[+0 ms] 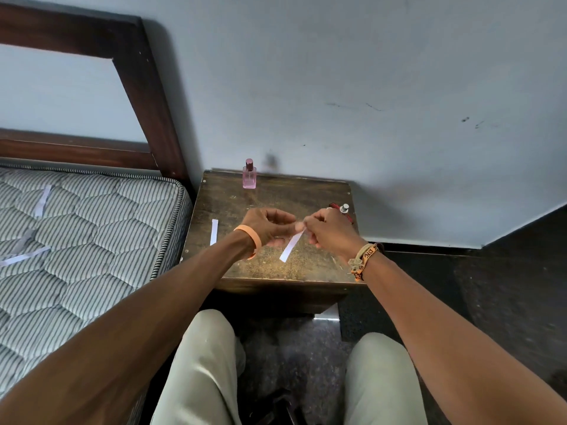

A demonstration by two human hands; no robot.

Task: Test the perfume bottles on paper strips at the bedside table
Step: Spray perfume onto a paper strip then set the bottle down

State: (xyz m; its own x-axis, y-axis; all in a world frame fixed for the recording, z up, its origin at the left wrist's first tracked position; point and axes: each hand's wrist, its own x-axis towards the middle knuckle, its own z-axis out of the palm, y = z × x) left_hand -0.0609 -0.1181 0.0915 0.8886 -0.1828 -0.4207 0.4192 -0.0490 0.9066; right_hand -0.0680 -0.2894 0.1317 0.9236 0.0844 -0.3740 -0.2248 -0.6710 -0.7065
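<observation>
White paper strip [291,245] pinched at upper end by curled fingers of left hand [270,223] and right hand [328,231], held above wooden counter [276,271]. At counter's left, second strip [214,232] laid flat. Pink perfume bottle [249,176] stood upright at rear edge; silver-topped bottle [344,209] partly hidden behind right hand.

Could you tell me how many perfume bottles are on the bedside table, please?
2: a pink bottle stands at the back edge; a second bottle is at the right edge, mostly hidden behind the right hand. Others may be hidden.
</observation>
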